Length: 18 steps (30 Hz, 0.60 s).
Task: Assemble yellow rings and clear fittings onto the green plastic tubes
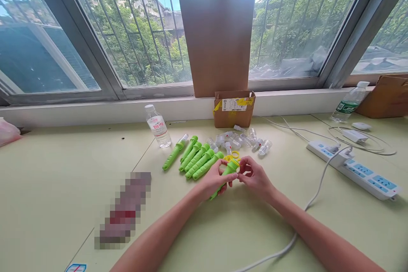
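Observation:
My left hand [218, 177] is wrapped around a green plastic handle [230, 168] with a ridged, threaded top that tilts up to the right. Close against its side is my right hand [255, 175], thumb and fingers pinched together; whatever they grip is too small to make out. Yellow rings [235, 154] lie just behind the handle's top. Several more green handles [199, 160] rest in a slanted row to the left, and one at the far left [174, 156] has a clear piece on its end. Behind my hands are scattered clear plastic caps [236, 139], some with red bits inside.
A small cardboard box [234, 114] stands by the window sill, a tall cardboard sheet [219, 46] behind it. Water bottles stand left [158, 127] and right [349, 103]. A power strip [353, 170] and its white cable [314, 204] lie right. A blurred-out object [124, 210] lies left.

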### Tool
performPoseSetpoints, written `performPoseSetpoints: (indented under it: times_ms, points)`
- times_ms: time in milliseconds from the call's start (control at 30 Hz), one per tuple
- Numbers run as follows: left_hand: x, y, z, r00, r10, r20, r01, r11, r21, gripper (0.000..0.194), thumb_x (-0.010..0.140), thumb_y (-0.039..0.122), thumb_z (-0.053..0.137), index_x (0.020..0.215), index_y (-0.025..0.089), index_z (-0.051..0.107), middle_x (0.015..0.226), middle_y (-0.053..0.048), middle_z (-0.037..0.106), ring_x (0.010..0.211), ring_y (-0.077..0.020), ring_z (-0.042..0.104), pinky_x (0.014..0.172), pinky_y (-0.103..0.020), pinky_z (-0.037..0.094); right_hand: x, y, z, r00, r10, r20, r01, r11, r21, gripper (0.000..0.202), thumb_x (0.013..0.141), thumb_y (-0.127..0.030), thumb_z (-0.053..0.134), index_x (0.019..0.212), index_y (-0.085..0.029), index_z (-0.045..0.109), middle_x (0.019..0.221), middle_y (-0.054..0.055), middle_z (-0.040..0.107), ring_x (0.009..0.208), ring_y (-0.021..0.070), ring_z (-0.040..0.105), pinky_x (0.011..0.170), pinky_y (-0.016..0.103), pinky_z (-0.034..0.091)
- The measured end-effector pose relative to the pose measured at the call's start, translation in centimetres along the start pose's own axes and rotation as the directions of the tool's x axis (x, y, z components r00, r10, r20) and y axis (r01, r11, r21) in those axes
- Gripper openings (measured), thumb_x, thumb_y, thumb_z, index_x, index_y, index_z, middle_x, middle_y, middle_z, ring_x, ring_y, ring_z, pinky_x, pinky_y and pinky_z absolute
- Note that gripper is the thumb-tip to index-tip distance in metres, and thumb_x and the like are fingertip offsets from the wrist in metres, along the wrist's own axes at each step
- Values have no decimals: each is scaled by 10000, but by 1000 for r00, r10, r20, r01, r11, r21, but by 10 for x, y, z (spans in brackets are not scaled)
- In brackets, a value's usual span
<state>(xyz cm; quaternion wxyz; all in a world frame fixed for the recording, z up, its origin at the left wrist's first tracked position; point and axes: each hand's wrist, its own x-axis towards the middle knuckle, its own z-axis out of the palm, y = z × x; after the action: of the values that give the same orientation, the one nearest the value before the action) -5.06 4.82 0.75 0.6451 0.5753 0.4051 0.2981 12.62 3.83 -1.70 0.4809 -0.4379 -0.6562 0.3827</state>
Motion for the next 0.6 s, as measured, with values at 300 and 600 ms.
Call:
performPoseSetpoints:
  times_ms: [300, 600]
  points:
    - [0, 0, 0, 1000, 7, 26, -7, 1000, -9, 433, 704, 453, 692, 875, 214, 374, 690, -8, 660, 476, -146, 610, 324, -172, 369, -3, -5, -2, 989, -115, -92, 111, 993, -47, 121, 765, -234, 635, 816, -212, 528, 1075, 40, 515, 775, 145, 633, 585, 263, 542]
    - [-2, 2, 3, 996, 61, 59, -64, 996, 67, 401, 787, 548, 552, 822, 149, 542, 646, -37, 638, 444, -121, 570, 390, -204, 412, -3, -4, -3, 991, -97, -97, 94, 995, -38, 197, 767, -308, 667, 804, -199, 507, 1026, 59, 582, 731, 158, 640, 598, 296, 559]
